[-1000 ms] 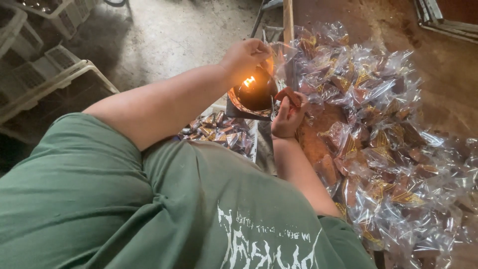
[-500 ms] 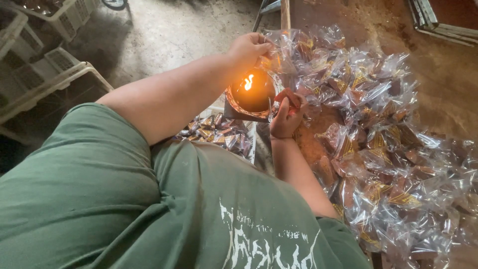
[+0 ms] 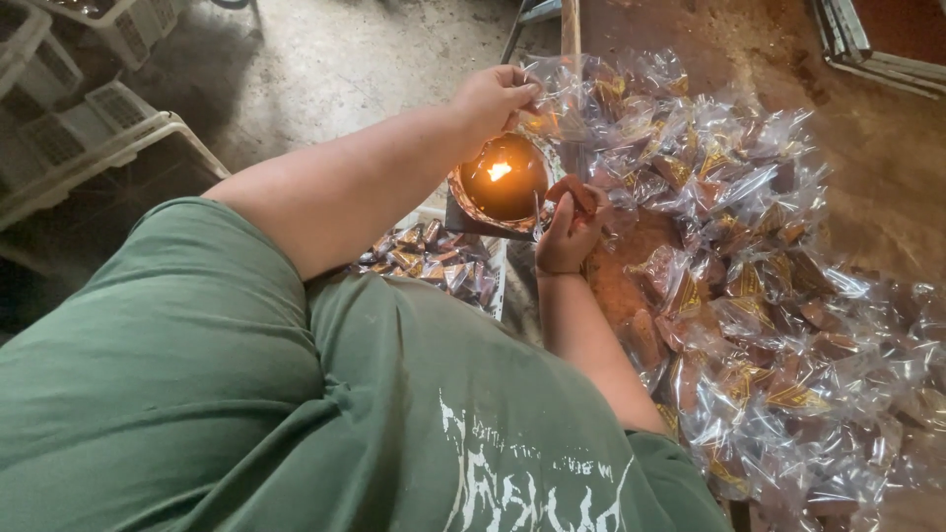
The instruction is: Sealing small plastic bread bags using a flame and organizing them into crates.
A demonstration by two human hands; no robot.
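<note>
Pinching with curled fingertips, the left hand (image 3: pixel 493 97) grips the edge of a clear plastic packet (image 3: pixel 548 110) just above a small flame; the fingers are drawn tight together around the crinkled film, with no gap showing between them. The right hand (image 3: pixel 569 225) sits just to the right of the flame, palm turned toward the body, fingers bent inward and closed on something small and reddish-brown at their tips; what exactly it is cannot be made out.

Between the two hands stands an oil lamp (image 3: pixel 501 184), a round, shallow dish with a scalloped rim, its dark liquid glowing orange around a bright burning wick (image 3: pixel 500 170). It rests on a dark flat block at the near edge of the work surface.

The held packet is transparent and glossy, wrinkled, with a brown filling and a gold-and-dark patterned strip inside. It looks like the many others in the heap of packets (image 3: pixel 759 296) spread across the brown table (image 3: pixel 887 167) to the right, each shiny and crumpled, piled loosely and overlapping.

Below the lamp, to the left, a white tray (image 3: pixel 498 266) holds more small wrapped pieces (image 3: pixel 424 254). The person's green shirt (image 3: pixel 246 414) fills the foreground, and white plastic crates (image 3: pixel 89 128) stand on the concrete floor at upper left.
</note>
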